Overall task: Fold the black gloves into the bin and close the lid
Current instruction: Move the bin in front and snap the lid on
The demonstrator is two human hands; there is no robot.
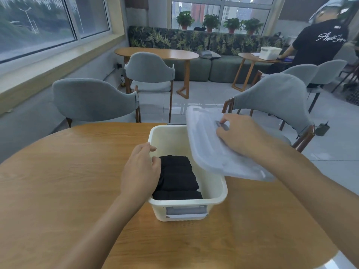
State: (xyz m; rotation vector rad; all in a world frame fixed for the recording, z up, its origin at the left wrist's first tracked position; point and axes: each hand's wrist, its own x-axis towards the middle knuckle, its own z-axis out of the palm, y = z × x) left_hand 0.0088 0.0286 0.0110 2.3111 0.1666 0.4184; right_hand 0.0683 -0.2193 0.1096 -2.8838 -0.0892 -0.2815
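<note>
left hand (140,171): we rest it on the cream bin's (217,193) left rim, fingers loosely curled, holding nothing
right hand (240,135): we grip the translucent lid (206,150), tilted over the bin's right side
black gloves (177,178): folded inside the bin, just right of our left hand
bin: on the wooden counter (58,181), between our hands

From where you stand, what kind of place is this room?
Probably a café or office lounge: several wooden tables, grey chairs, and a leaf-patterned bench sofa under windows lined with potted plants.
</note>
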